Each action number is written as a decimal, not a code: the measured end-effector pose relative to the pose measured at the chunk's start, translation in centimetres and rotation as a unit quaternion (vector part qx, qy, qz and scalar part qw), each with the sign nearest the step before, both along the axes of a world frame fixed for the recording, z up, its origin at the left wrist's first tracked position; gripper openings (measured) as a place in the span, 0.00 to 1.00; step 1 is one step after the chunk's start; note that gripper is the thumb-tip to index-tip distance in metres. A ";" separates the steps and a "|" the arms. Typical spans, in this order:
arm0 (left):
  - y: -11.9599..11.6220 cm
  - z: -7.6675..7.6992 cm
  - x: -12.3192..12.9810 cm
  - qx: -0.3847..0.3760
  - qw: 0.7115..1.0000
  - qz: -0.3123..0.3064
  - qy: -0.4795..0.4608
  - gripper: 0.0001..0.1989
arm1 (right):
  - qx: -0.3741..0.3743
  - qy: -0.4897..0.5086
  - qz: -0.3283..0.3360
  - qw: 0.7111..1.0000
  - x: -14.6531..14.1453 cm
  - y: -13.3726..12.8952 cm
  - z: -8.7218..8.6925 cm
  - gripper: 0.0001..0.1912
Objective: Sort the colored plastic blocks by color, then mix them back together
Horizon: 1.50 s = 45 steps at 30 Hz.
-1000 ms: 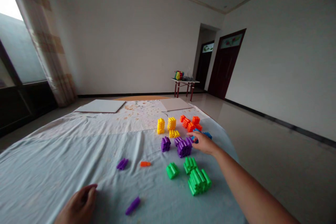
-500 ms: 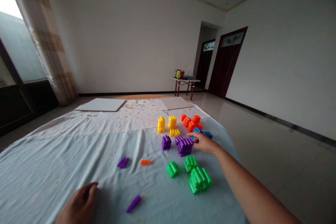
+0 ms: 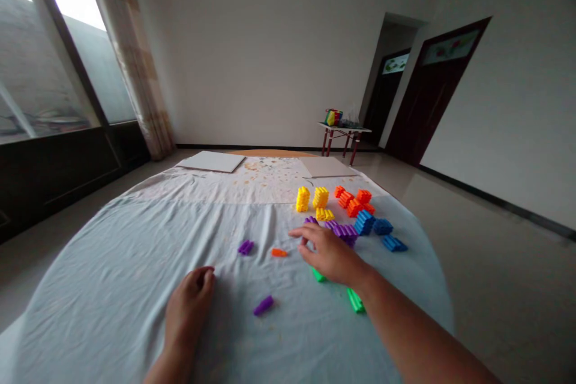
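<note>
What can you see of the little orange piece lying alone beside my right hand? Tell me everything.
The orange piece is a short, bright rod that looks like plastic; finer detail is too small to tell. It lies on its side on the pale blue cloth, roughly crosswise in view, between a purple cluster and your right hand. Only the cloth appears to touch it.

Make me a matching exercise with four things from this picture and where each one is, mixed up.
1. Left hand
2. Right hand
3. Blue blocks
4. Single orange piece

A. Between the two hands
B. Left of all the purple pieces
C. Beside the orange pile
D. Partly hiding the green pieces

Pairs: 1-B, 2-D, 3-C, 4-A
</note>
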State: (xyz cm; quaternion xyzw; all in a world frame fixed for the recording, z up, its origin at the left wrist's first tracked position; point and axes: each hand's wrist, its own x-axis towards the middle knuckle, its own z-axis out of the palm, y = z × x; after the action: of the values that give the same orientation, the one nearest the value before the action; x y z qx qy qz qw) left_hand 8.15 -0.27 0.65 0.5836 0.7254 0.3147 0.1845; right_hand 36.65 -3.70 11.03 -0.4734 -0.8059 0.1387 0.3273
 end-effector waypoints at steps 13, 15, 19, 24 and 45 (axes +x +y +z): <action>-0.2 0.0 0.1 0.019 0.999 -0.016 -0.027 0.18 | -0.038 -0.111 0.029 0.993 -9.5 6.1 -7.4 0.19; -0.2 0.0 0.1 0.017 0.999 -0.010 -0.029 0.18 | -0.053 -0.142 0.000 0.988 -10.6 7.6 -7.8 0.18; -0.4 0.0 0.1 0.022 0.999 -0.010 -0.030 0.17 | -0.076 -0.169 -0.080 0.979 -12.4 9.2 -8.5 0.15; -0.2 -0.5 -0.4 0.022 0.999 -0.021 -0.042 0.17 | -0.092 -0.204 -0.073 0.972 -12.6 9.6 -8.2 0.12; 0.6 -0.4 -0.9 -0.019 0.999 -0.005 -0.035 0.20 | -0.156 -0.264 0.003 0.952 -11.3 8.2 -6.5 0.13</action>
State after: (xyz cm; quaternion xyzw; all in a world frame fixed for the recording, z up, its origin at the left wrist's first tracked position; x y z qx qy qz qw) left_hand 7.26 0.28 0.28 0.5719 0.7215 0.3208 0.2223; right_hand 25.38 4.47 4.56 -0.5355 -0.8335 0.1337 0.0242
